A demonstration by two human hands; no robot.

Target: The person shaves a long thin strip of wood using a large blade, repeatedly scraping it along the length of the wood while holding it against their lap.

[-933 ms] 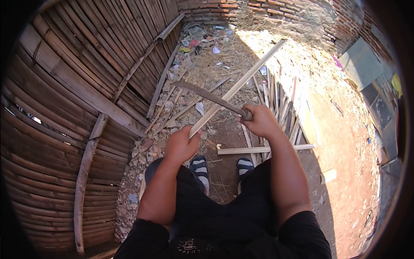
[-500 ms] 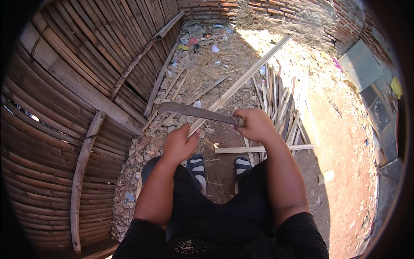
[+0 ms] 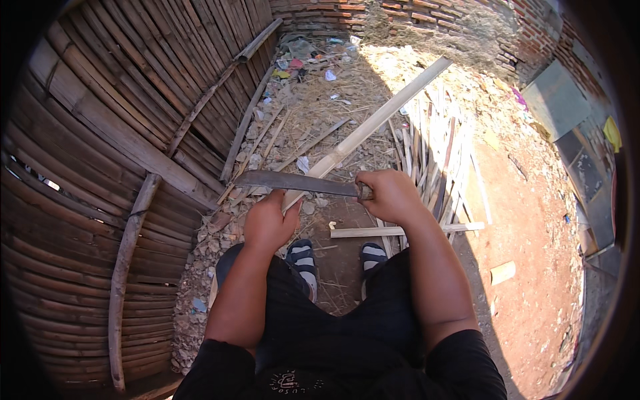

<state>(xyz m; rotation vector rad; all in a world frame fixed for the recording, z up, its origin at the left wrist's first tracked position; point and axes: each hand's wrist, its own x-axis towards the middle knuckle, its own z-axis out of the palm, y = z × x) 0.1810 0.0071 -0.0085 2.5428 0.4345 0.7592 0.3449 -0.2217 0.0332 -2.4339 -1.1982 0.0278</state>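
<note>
My left hand (image 3: 270,221) is closed round the near end of a long, pale split bamboo strip (image 3: 373,127). The strip slants up and away to the right, its far end in the air. In my right hand (image 3: 390,195) is the handle of a machete (image 3: 297,181). Its dark, broad blade points left and crosses over the strip just beyond my left fingers. Whether the edge bites into the bamboo I cannot tell.
Another bamboo piece (image 3: 373,232) lies crosswise before my feet. Beyond it on the right is a heap of split strips (image 3: 437,150). A bamboo wall (image 3: 87,147) rises at left, a brick wall (image 3: 427,20) behind. A short bamboo offcut (image 3: 503,273) lies at right.
The strip has turned in my left hand, so more of its broad face shows. Both hands and the machete have shifted slightly left, the blade a little lower.
</note>
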